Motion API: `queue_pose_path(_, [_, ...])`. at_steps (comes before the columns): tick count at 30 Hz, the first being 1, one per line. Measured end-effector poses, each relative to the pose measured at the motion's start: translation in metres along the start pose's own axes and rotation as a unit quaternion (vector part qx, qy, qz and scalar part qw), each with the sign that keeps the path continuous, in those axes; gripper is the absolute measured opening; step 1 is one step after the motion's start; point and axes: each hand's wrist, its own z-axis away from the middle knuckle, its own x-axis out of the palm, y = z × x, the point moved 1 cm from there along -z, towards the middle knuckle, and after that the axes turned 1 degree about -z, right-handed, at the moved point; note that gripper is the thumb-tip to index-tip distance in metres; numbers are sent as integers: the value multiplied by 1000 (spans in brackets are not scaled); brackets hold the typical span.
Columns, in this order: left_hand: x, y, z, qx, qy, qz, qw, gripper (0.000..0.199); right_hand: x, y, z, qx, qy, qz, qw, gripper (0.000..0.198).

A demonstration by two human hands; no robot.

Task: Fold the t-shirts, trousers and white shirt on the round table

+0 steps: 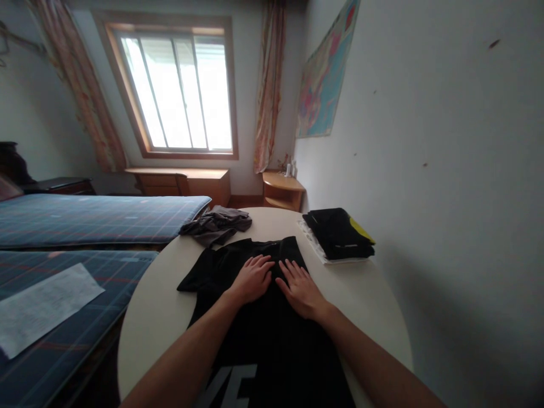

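The black shirt [280, 345] lies front and centre on the round, smooth, pale desk [159, 306], its soft matte cloth flat below the collar and a pale block-letter print [240, 379] near the lower edge. Left hand [254, 277] and right hand [301, 289] rest palm-down on it, fingers loosely spread, gripping nothing. Folding looks partly done: the stack [340, 232] at right is squared, black over white with a yellow patch; this shirt has one sleeve out at left, and the crumpled grey garment [221, 224] remains unfolded.
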Motion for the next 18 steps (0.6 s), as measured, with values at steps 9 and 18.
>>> queue_pose_path(9, [6,-42,1,-124,-17,-41,991,54,-14,-2,-11,66,-20,31,997,73])
queue_pose_path(18, [7,-46,-3,-100,-20,-11,995,53,8,-14,-29,100,-2,39,994,78])
